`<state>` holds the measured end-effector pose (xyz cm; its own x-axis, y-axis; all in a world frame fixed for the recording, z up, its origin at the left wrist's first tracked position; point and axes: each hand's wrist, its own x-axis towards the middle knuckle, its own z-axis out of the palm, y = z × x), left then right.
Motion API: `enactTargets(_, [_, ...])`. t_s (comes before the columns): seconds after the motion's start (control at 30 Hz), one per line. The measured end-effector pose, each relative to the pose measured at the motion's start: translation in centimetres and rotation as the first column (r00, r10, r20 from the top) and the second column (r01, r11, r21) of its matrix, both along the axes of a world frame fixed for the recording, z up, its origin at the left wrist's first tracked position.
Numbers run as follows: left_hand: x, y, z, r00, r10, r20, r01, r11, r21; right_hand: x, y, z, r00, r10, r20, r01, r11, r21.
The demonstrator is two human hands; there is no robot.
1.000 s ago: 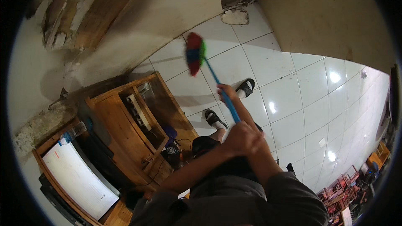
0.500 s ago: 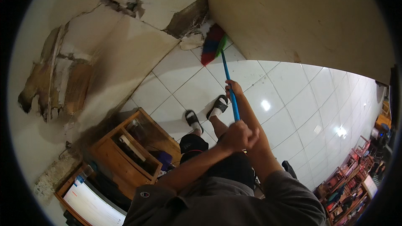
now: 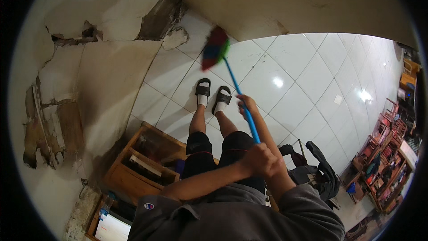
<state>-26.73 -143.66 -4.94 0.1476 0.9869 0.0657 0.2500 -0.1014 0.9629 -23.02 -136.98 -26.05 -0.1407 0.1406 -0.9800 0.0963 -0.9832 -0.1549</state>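
My left hand [image 3: 260, 160] is closed in a fist around the top end of a broom's blue handle [image 3: 232, 78], close to my body. Further down the same handle, my right hand [image 3: 248, 106] wraps its fingers round it, with that arm stretched forward. The broom head [image 3: 215, 50] has a green base and red and blue bristles, slightly blurred. It is over the white tiled floor [image 3: 278, 102], beyond my feet and near the foot of the beige panel. Whether the bristles touch the tiles I cannot tell.
A damaged wall [image 3: 102, 80] with holes and peeling plaster runs along the left. A wooden cabinet [image 3: 129, 176] stands against it. A plain beige panel [image 3: 285, 0] rises ahead. A black chair-like object [image 3: 316, 172] is behind my right arm. Stacked reddish chairs [image 3: 383, 151] are at far right.
The broom head has come out of the corner between wall and panel. My feet have shifted and now stand side by side. The view has turned, bringing the black chair-like object in.
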Motion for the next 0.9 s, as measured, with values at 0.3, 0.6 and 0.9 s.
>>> enactTargets(0.3, [0.6, -0.2, 6.6, 0.94, -0.027, 0.341, 0.031, 1.0, -0.007, 10.3, 1.9, 10.1, 0.877, 0.051, 0.478, -0.143, 0.977, 0.157])
enactTargets(0.6, [-1.0, -2.2, 11.8, 0.857, -0.477, 0.197, 0.429, 0.87, 0.242, 1.4, -5.2, 14.7, 0.973, 0.229, 0.031, -0.231, 0.959, 0.163])
enactTargets(0.9, [5.2, 4.9, -1.3, 0.875, -0.483, 0.028, 0.455, 0.842, 0.291, 16.1, 6.0, -0.9, 0.687, 0.413, 0.598, -0.579, 0.808, 0.108])
